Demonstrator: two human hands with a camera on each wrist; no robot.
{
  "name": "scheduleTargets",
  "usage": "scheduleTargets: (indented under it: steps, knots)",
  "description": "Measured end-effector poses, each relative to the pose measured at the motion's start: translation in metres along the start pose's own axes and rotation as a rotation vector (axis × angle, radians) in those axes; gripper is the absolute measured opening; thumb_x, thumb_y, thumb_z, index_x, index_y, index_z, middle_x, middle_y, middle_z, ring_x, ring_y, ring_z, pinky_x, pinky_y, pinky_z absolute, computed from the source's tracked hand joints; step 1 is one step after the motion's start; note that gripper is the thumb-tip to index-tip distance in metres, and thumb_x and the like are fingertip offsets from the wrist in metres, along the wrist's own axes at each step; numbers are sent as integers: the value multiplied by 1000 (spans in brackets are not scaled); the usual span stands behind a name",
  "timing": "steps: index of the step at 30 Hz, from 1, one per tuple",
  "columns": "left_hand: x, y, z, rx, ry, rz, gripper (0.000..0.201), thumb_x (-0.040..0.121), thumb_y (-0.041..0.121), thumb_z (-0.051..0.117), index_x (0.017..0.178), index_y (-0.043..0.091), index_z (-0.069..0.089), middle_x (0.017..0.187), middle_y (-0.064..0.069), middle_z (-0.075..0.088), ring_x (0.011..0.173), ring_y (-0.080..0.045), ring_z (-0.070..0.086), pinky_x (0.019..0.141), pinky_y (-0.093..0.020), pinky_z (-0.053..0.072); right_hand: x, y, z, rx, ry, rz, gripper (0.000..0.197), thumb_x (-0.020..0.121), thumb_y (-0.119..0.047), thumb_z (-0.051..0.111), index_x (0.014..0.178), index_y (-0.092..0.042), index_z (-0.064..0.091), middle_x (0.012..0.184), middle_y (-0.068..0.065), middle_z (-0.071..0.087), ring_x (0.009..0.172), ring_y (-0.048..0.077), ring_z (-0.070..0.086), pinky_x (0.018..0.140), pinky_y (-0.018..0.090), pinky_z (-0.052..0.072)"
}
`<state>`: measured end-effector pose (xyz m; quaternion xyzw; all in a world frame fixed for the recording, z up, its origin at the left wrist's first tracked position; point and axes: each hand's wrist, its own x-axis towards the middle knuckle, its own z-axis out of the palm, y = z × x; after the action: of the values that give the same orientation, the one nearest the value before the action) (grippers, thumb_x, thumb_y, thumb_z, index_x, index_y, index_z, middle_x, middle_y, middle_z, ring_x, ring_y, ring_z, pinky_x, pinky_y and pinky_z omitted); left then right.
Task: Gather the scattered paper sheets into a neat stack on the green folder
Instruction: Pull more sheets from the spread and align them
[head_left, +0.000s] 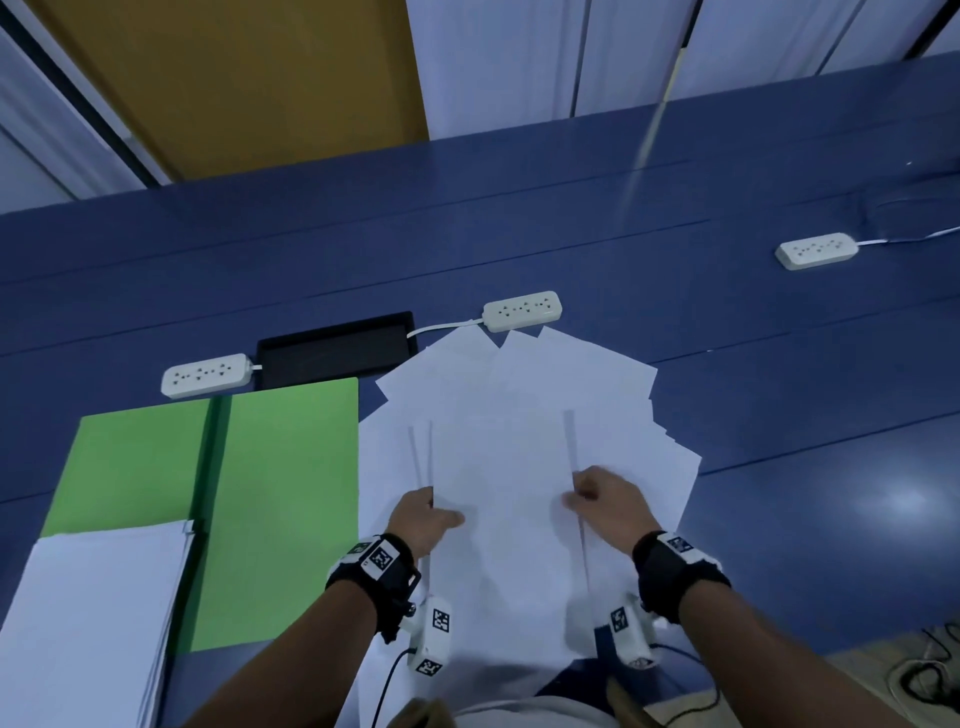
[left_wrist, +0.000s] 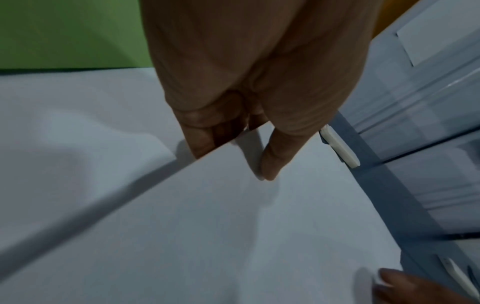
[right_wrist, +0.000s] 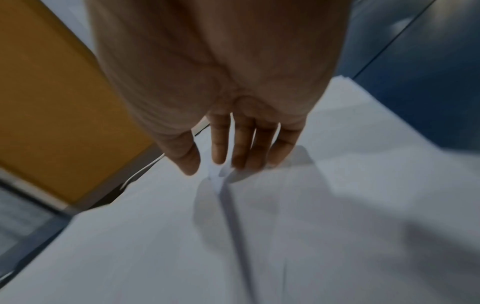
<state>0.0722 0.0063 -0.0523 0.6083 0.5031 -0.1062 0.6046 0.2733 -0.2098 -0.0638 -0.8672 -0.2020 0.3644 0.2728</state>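
I hold a white paper sheet (head_left: 504, 493) by its two side edges, slightly raised over the fanned pile of scattered sheets (head_left: 597, 374). My left hand (head_left: 431, 514) pinches the left edge, thumb on top and fingers beneath, as the left wrist view shows (left_wrist: 233, 162). On the right edge, my right hand (head_left: 597, 493) pinches with thumb and fingertips (right_wrist: 205, 166). The green folder (head_left: 291, 493) lies open to the left, with a squared paper stack (head_left: 98, 597) on its near left half.
Three white power strips (head_left: 522, 310) (head_left: 205, 375) (head_left: 815, 250) lie on the blue table (head_left: 779, 395). A black tray (head_left: 332, 353) sits behind the folder. Cables (head_left: 924, 670) lie on the floor at the near right.
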Motion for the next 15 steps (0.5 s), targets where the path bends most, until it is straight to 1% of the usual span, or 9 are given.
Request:
scheduleTargets:
  steps: [1, 3, 5, 6, 7, 8, 10, 12, 15]
  knots:
    - [1, -2, -1, 40, 3, 1, 13, 90, 7, 75, 87, 16, 66, 76, 2, 65, 68, -15, 59, 63, -28, 47, 7, 1, -14, 11, 103, 7, 15, 92, -29, 75, 99, -20, 66, 95, -1, 64, 93, 24, 61, 70, 23, 40]
    - [6, -6, -6, 68, -19, -23, 9, 91, 8, 73, 93, 15, 68, 79, 1, 66, 72, -17, 61, 66, -29, 51, 27, 10, -45, -10, 271, 80, 40, 88, -28, 80, 123, -17, 66, 124, 9, 63, 116, 32, 60, 89, 31, 45]
    - [9, -7, -9, 72, -51, -36, 13, 91, 10, 73, 103, 12, 71, 93, -6, 73, 84, -25, 68, 81, -39, 59, 38, 20, -71, -132, 292, 207, 64, 84, -35, 82, 140, -21, 55, 146, 15, 49, 133, 40, 49, 106, 48, 46]
    - [9, -6, -11, 70, -59, -42, 15, 91, 12, 73, 106, 13, 72, 96, -7, 74, 87, -27, 69, 87, -43, 60, 43, 25, -81, -206, 263, 252, 73, 83, -39, 83, 145, -23, 50, 152, 15, 44, 138, 42, 44, 110, 55, 43]
    - [9, -5, -11, 78, -63, -47, 16, 92, 14, 73, 108, 13, 72, 96, -6, 74, 89, -28, 70, 88, -44, 60, 46, 30, -89, -287, 231, 289, 79, 82, -43, 84, 148, -23, 45, 155, 15, 40, 141, 43, 40, 112, 58, 40]
    - [11, -5, -10, 89, -58, -47, 19, 92, 16, 72, 111, 13, 71, 95, -5, 73, 89, -28, 70, 84, -42, 60, 48, 34, -95, -367, 201, 324, 82, 82, -46, 84, 149, -22, 43, 156, 15, 39, 143, 43, 37, 113, 59, 38]
    - [13, -6, -9, 123, -45, -33, 22, 93, 20, 71, 115, 12, 70, 95, -4, 71, 87, -26, 67, 74, -33, 56, 52, 42, -100, -427, 171, 378, 81, 81, -51, 84, 145, -21, 43, 150, 15, 48, 144, 42, 37, 113, 58, 37]
    - [14, -6, -7, 163, -29, -23, 25, 95, 20, 70, 119, 13, 68, 104, -4, 72, 92, -26, 66, 73, -29, 52, 59, 52, -102, -408, 134, 401, 76, 76, -56, 85, 135, -25, 49, 140, 12, 59, 140, 40, 42, 113, 58, 40]
    - [14, -8, -6, 174, -22, -10, 28, 96, 21, 69, 123, 13, 66, 113, -4, 71, 98, -24, 65, 72, -28, 51, 78, 85, -101, -496, 66, 401, 67, 67, -74, 74, 116, -30, 61, 137, 11, 60, 133, 39, 47, 110, 55, 42]
